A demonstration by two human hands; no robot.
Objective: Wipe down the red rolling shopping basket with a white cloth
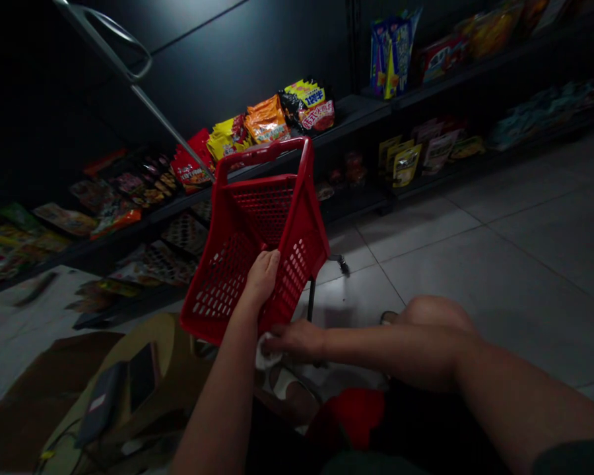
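A red plastic shopping basket (321, 241) with slotted walls stands tilted in front of me on a wheeled metal frame. My left hand (263, 274) is closed over the near side wall, its fingertips partly hidden. Lower down, my right hand (299, 340) pinches a crumpled white cloth (267, 354) against the basket's bottom corner. The cloth may be a tissue; its exact kind is hard to make out in the dim light.
Dark shelves (356, 112) with several snack packets (267, 119) run behind the basket. A metal pole (171, 128) leans across at left. Beside me, a round stool (163, 336) carries dark devices (101, 402) and cables. Grey floor tiles (435, 257) lie at right.
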